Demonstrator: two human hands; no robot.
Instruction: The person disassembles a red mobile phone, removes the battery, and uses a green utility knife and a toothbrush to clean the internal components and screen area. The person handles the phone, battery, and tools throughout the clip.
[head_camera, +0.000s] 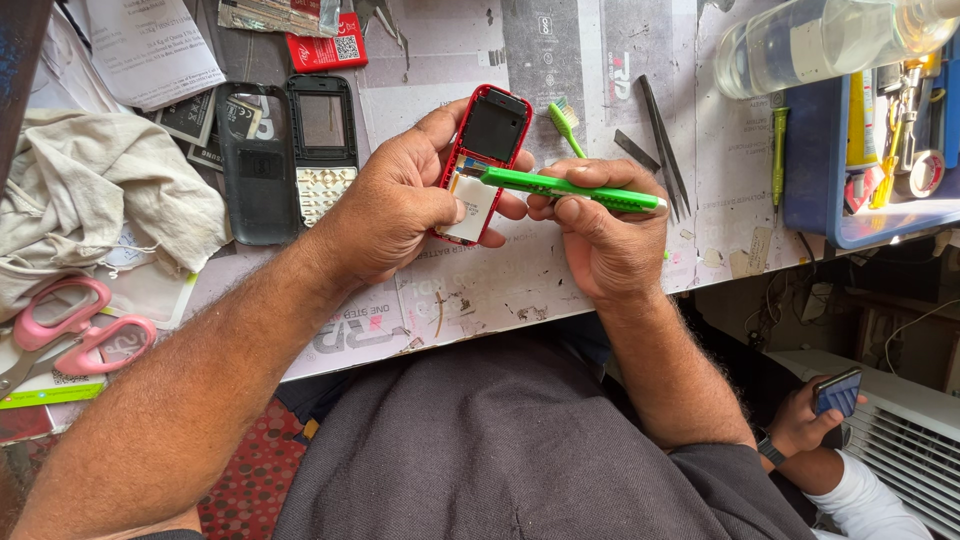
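Already opened: red phone (487, 150) over the bench, back cover (256, 165) and keypad front (322, 148) lying off to the left. Left hand (395, 205) fingers wrapped around phone; right hand (600, 225) fingers pinching green tool (560, 187), tip at battery (472, 205). Reassembly not yet started.

I saw a red phone shell (487, 150) with a black inside and a white battery (474, 205), a bright green tool (560, 187), a green brush (565, 122), pink scissors (75, 330), a blue tray (815, 150), and a black-and-cream keypad phone (323, 145).
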